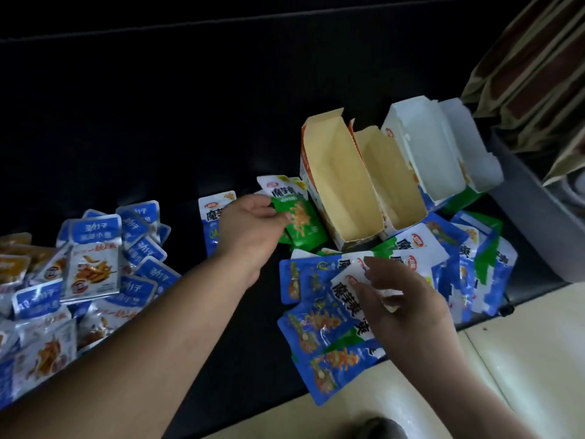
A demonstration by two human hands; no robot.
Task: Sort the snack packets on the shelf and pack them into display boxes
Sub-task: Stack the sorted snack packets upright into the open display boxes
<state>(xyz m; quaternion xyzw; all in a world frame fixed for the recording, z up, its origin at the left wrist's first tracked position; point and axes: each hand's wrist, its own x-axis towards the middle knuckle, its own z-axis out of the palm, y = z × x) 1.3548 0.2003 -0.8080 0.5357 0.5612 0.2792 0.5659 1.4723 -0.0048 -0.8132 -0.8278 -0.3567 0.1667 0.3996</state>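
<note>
My left hand pinches a green snack packet just left of an open orange display box with a bare cardboard inside. My right hand holds a blue-and-white packet over a fanned pile of blue packets at the shelf's front edge. A second cardboard box and an open white-lined box stand to the right of the first. More blue and green packets lie in front of the boxes.
A heap of blue-and-white fish snack packets covers the left of the dark shelf. Yellow packets sit at the far left. A grey bin and folded cartons stand at the right. Pale floor tiles lie below.
</note>
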